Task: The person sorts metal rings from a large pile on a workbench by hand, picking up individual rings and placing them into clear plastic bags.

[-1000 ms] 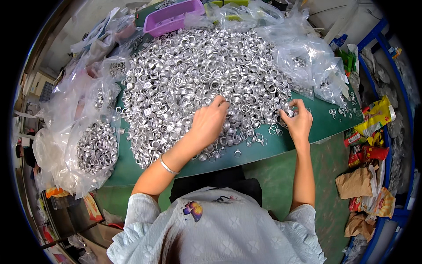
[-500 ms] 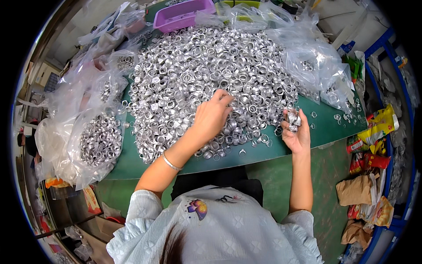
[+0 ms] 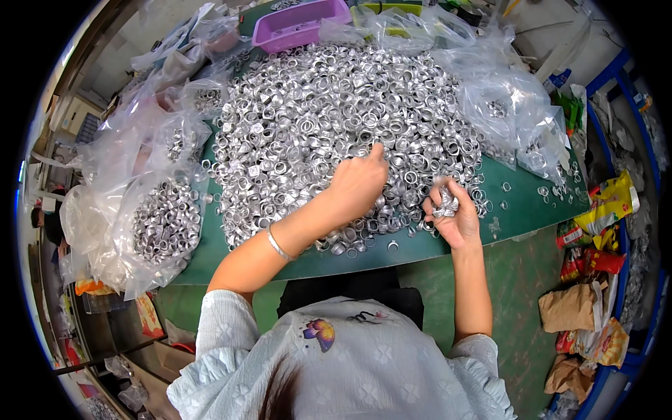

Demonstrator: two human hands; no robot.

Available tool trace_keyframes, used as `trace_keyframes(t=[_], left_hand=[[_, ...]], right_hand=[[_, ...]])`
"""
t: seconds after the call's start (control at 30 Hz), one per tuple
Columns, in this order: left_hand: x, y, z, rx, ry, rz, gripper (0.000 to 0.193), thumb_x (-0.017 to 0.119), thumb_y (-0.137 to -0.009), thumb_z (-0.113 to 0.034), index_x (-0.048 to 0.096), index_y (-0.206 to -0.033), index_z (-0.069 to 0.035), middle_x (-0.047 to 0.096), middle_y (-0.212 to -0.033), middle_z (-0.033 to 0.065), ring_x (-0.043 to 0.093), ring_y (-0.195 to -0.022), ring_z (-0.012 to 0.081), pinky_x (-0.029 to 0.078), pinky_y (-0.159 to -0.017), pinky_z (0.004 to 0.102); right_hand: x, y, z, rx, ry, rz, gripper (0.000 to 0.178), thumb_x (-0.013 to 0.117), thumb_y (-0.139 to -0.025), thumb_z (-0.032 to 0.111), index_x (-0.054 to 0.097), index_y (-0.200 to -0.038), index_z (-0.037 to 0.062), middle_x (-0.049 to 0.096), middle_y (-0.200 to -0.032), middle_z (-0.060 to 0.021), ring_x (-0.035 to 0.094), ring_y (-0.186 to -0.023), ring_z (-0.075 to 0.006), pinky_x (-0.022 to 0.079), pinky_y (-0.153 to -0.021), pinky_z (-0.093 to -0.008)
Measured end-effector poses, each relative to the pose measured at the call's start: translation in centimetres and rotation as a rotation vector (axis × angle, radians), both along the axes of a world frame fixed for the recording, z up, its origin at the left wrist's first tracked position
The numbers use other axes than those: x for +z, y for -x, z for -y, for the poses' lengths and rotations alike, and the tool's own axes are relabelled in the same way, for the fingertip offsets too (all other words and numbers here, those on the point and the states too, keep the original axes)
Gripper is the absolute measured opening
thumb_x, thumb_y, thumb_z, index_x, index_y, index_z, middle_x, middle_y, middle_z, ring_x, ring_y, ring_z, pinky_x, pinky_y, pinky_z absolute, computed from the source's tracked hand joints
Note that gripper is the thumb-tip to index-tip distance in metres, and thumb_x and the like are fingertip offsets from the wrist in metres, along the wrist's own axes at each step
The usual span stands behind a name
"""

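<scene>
A broad heap of silver-coloured metal rings (image 3: 301, 119) covers the middle of the green table (image 3: 336, 267). Over its near part reaches my left hand (image 3: 360, 183), its index finger stretched out to the rings and the other fingers bent. Nothing shows in that hand, though its underside and thumb are hidden. At the heap's right edge my right hand (image 3: 458, 218) is turned palm up, fingers curled round several metal rings (image 3: 445, 201). A single ring (image 3: 393, 246) lies apart on the table between my arms.
Clear plastic bags holding rings (image 3: 166, 220) stand on the left. More bags (image 3: 500, 105) lie at the back right, beside loose rings (image 3: 553, 192). A purple basket (image 3: 301, 28) is at the far edge. Bright packets (image 3: 607, 203) hang by a blue rack on the right.
My left hand has moved right, and its index finger now points out from the bent fingers. My right hand has come left toward the heap, its fingers closing more around the rings.
</scene>
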State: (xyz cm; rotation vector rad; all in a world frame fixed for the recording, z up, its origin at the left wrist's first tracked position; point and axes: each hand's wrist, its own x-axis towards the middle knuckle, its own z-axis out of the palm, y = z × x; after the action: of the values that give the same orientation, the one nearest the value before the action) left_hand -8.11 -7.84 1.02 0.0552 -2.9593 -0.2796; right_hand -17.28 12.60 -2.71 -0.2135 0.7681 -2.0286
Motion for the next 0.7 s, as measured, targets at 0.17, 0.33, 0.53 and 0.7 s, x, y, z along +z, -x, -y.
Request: trace_keyframes(t=[0.17, 0.33, 0.53, 0.7], left_hand=[[0.6, -0.2, 1.5, -0.024, -0.361, -0.17, 0.015, 0.064, -0.077, -0.008, 0.055, -0.086, -0.001, 0.057, -0.097, 0.0118, 0.059, -0.066, 0.0302, 0.048, -0.061, 0.0382], [0.4, -0.9, 3.4, 0.091, -0.527, -0.335, 0.014, 0.068, -0.075, -0.009, 0.06, -0.083, -0.001, 0.065, -0.091, 0.0097, 0.055, -0.059, 0.016, 0.045, -0.056, 0.0274], [0.0, -1.4, 5.3, 0.21, -0.648, -0.302, 0.034, 0.071, -0.074, -0.011, 0.055, -0.103, -0.003, 0.065, -0.092, 0.0109, 0.053, -0.055, 0.0126, 0.044, -0.055, 0.0283], [2.2, -2.2, 4.8, 0.217, -0.369, -0.31, 0.046, 0.067, -0.076, -0.006, 0.049, -0.118, -0.008, 0.063, -0.096, 0.0143, 0.059, -0.062, 0.0215, 0.046, -0.06, 0.0332]], right_hand=[[0.6, -0.9, 0.8, -0.032, -0.078, -0.108, 0.018, 0.056, -0.089, 0.023, 0.052, -0.087, 0.0055, 0.054, -0.07, -0.0059, 0.061, -0.065, -0.0228, 0.055, -0.053, -0.0347], [2.1, -1.8, 2.0, -0.049, -0.319, -0.349, 0.015, 0.06, -0.087, 0.018, 0.051, -0.083, 0.0063, 0.054, -0.068, -0.0042, 0.06, -0.061, -0.0159, 0.05, -0.048, -0.0271], [2.7, -2.6, 3.2, -0.204, -0.544, -0.732, 0.022, 0.062, -0.082, 0.008, 0.063, -0.102, -0.0013, 0.063, -0.076, -0.0071, 0.061, -0.065, -0.0147, 0.048, -0.055, -0.0267], [3.0, -3.2, 4.1, -0.431, -0.691, -1.325, 0.016, 0.066, -0.076, 0.008, 0.067, -0.09, -0.0006, 0.067, -0.086, -0.0132, 0.065, -0.077, -0.0243, 0.049, -0.071, -0.031]])
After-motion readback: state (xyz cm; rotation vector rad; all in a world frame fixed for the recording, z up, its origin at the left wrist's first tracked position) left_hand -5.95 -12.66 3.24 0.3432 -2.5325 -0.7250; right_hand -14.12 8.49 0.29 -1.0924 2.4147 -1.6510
